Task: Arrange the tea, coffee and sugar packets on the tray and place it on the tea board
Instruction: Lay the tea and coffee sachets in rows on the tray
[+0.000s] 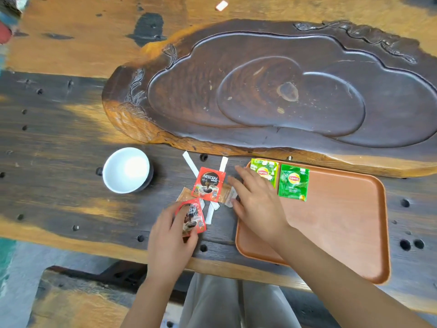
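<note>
An orange-brown tray (335,223) lies on the table's near right, with two green Lipton tea packets (294,182) side by side in its far left corner. Left of the tray, a red Nescafé coffee packet (208,184) rests on white sugar sticks (191,164) and a brown packet (183,194). My left hand (169,242) pinches a second red coffee packet (194,217), lifted slightly off the table. My right hand (256,201) hovers flat, fingers spread, over the tray's left edge, partly covering the left tea packet. The dark carved tea board (272,91) sits beyond.
A white cup (126,170) stands on the table left of the packet pile. A small white packet (221,5) lies far back on the table. The wooden table has several holes and its front edge runs near my legs.
</note>
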`<act>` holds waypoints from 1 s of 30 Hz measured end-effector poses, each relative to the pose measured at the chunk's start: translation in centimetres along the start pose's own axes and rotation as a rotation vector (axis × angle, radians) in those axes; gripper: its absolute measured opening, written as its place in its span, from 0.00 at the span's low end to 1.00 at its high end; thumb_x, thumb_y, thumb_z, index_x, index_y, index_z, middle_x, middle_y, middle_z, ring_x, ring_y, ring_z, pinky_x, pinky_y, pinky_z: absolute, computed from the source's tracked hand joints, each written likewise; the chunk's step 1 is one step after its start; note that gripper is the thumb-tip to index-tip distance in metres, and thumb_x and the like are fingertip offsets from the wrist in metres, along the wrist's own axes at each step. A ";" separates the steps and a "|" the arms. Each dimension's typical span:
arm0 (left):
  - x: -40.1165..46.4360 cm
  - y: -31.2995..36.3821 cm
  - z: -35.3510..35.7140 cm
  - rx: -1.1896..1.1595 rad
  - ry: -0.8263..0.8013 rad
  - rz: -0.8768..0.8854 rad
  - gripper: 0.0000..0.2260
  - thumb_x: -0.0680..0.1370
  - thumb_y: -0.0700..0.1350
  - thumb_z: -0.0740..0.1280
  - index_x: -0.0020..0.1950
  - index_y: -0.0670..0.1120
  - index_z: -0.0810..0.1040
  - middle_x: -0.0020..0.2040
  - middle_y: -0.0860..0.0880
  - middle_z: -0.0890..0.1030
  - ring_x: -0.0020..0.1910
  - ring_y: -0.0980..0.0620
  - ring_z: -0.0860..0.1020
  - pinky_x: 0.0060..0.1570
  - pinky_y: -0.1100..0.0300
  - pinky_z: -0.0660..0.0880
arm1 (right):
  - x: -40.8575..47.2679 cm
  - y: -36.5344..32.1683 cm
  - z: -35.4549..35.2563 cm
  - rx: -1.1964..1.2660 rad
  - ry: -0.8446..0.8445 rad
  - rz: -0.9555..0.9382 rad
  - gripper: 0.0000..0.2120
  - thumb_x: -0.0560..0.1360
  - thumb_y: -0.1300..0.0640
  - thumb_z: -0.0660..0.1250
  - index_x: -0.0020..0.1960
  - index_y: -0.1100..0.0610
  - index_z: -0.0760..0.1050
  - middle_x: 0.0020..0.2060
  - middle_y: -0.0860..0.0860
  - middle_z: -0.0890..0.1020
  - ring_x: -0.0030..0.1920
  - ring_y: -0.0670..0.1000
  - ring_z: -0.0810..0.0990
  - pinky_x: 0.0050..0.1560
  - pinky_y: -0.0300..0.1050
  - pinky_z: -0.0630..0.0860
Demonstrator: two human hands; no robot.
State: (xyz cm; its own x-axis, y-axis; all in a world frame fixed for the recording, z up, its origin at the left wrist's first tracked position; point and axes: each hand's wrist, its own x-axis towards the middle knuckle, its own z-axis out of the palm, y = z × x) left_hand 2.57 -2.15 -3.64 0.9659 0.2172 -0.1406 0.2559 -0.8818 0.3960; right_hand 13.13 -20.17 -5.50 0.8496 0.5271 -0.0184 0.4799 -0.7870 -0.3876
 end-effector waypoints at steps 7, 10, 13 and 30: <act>-0.3 -2.4 1.3 0.117 -0.158 0.079 0.22 0.63 0.42 0.76 0.56 0.46 0.78 0.59 0.44 0.78 0.55 0.44 0.77 0.49 0.53 0.77 | 3.1 -3.7 3.0 -0.051 -0.129 -0.084 0.21 0.57 0.58 0.77 0.50 0.56 0.81 0.52 0.53 0.83 0.54 0.55 0.81 0.49 0.49 0.78; -0.2 -2.4 1.4 0.080 -0.111 0.098 0.20 0.63 0.41 0.76 0.54 0.46 0.78 0.58 0.45 0.78 0.56 0.47 0.76 0.47 0.54 0.78 | 3.1 -3.6 3.6 -0.057 -0.101 -0.083 0.18 0.55 0.61 0.78 0.45 0.55 0.82 0.49 0.51 0.84 0.51 0.54 0.82 0.47 0.47 0.78; -0.6 -2.6 1.3 0.024 -0.084 0.108 0.19 0.64 0.42 0.75 0.54 0.47 0.79 0.59 0.46 0.78 0.56 0.49 0.75 0.45 0.57 0.78 | 2.9 -3.4 3.8 -0.046 -0.048 -0.114 0.15 0.57 0.59 0.78 0.42 0.52 0.82 0.47 0.49 0.85 0.50 0.52 0.83 0.46 0.42 0.75; 1.5 3.7 -0.1 -0.063 0.286 0.549 0.09 0.76 0.38 0.64 0.49 0.40 0.83 0.51 0.45 0.84 0.53 0.51 0.81 0.62 0.61 0.71 | -7.2 2.8 -4.1 0.170 0.413 -0.009 0.08 0.74 0.65 0.65 0.48 0.61 0.83 0.49 0.53 0.84 0.51 0.52 0.82 0.53 0.47 0.78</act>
State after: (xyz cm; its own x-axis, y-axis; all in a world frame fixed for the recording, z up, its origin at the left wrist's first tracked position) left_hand 5.01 -5.03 -2.27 0.9268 -0.1498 0.3444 -0.2879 -0.8722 0.3954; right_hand 9.27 -27.44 -2.65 0.8782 0.3345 0.3419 0.4744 -0.7007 -0.5328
